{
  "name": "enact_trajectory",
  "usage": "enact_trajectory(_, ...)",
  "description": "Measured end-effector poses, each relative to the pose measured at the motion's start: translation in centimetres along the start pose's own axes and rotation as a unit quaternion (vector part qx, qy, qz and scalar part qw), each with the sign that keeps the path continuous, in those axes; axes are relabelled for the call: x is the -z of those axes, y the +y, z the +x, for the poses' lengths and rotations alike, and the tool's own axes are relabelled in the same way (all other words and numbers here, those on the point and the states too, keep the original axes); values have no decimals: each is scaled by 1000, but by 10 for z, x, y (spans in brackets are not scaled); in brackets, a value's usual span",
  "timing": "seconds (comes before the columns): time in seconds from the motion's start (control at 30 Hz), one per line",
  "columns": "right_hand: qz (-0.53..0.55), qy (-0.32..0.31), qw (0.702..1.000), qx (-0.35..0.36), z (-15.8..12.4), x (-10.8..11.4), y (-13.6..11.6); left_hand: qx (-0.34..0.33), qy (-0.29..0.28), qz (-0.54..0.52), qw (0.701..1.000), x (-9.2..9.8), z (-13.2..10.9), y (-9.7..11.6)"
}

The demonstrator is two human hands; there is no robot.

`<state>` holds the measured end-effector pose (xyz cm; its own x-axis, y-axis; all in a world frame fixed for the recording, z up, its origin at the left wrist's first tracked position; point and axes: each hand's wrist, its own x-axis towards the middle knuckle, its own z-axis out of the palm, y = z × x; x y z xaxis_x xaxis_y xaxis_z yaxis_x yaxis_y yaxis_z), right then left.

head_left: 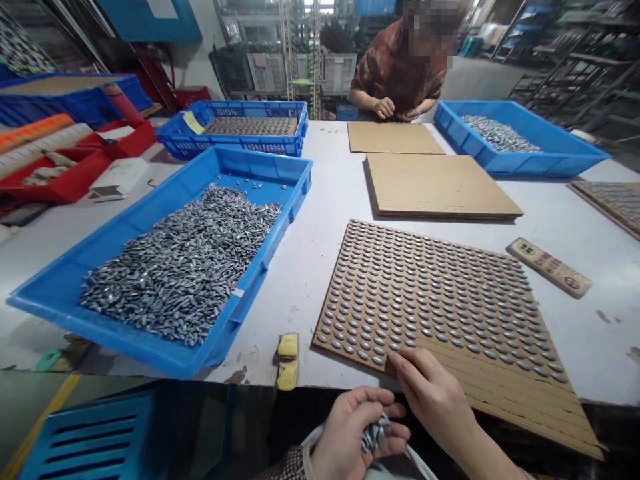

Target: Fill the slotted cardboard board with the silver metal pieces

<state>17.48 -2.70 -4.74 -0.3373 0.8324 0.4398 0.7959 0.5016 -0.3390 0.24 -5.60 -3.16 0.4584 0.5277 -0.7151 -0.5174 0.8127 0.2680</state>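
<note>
My left hand [350,427] is cupped, palm up, around a small heap of grey metal pieces [374,435] just off the table's front edge. My right hand [435,383] has its fingertips pinched at the near edge of a cardboard sheet [505,383]; whatever is between them is hidden. Rows of shiny oval metal pieces [425,280] cover most of that sheet, while its front right strip is bare cardboard. To the left stands a blue tray [260,280] with a large pile of the same-looking grey pieces [185,260].
Behind the sheet lie stacked cardboard sheets [440,183]. A printed wooden block [549,267] rests to the right, yellow pieces [287,360] at the front edge. Another blue tray [525,163] and a blue crate [245,143] stand farther back. A person [400,73] works across the table.
</note>
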Motion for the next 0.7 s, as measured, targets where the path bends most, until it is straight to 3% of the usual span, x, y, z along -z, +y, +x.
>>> enact_trajectory(0.13,10,-4,1000,-13,-1,3,0,-17,4,-18,1000,0,-4,2)
enact_trajectory(0.27,87,-10,996,-24,-4,17,-12,-42,-15,-23,999,-4,-9,6)
enact_trajectory(0.43,140,-112,984,7,-3,30,-31,-70,-38,-9,997,-8,-12,7)
enact_trajectory(0.63,148,-101,983,29,-3,27,-35,-67,-70,-11,995,-8,-8,3)
enact_trajectory(0.7,152,-93,983,31,-4,25,-35,-65,-56,-17,996,-7,-5,1)
